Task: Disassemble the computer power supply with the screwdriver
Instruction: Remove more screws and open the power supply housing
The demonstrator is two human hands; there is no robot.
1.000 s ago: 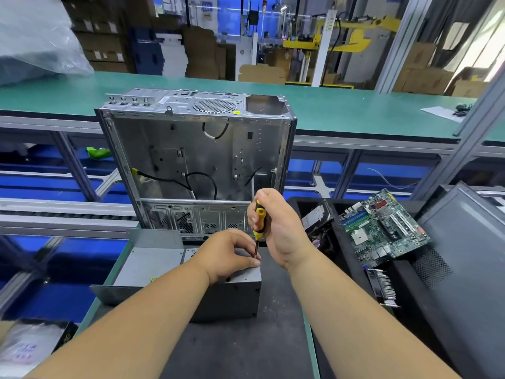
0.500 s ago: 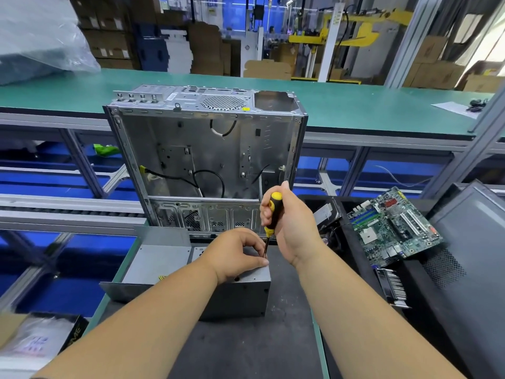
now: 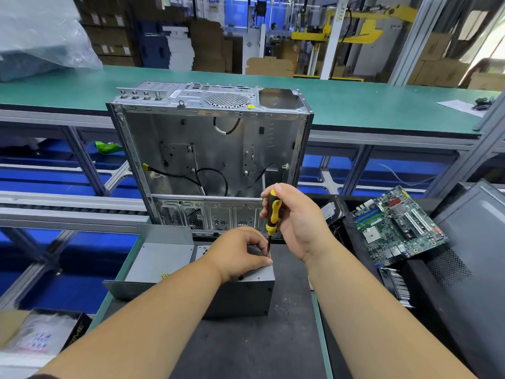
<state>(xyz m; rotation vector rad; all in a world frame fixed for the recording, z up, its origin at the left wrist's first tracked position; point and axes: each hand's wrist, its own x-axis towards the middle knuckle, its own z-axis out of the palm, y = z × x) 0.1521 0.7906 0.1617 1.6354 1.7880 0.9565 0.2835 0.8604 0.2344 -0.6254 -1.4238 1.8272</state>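
Because it is sitting as a closed grey metal box on the dark mat [image 3: 246,348], just at 6 o'clock of the gutted computer case [image 3: 210,157], the power supply [image 3: 243,294] is looking stiff and fairly heavy for its size, unlikely to flex under a pressing palm yet liable to skate on its smooth sheet-metal faces; I judge the flat top near the corner being worked to be the sensible place to bear down, keeping clear of the thin edges, which are probably sharp; a loose grey metal panel [image 3: 155,261] is lying touching it at 9 o'clock; a green circuit board [image 3: 396,225] is resting well apart at 3 o'clock on dark trays.

The left hand [image 3: 237,253] is lying over the top of the box with fingers curled, and they are seeming to pinch the bare shaft near its tip, steadying it; the right hand [image 3: 297,217] is wrapping round the black and yellow handle of the screwdriver [image 3: 273,214], holding it nearly upright at 12 o'clock of the box's right corner.

The screw itself is hiding under the left fingers, so whether the tip is seated is not showing; the far side and fan grille of the box are being covered by the hand and forearm; its cables are out of sight.
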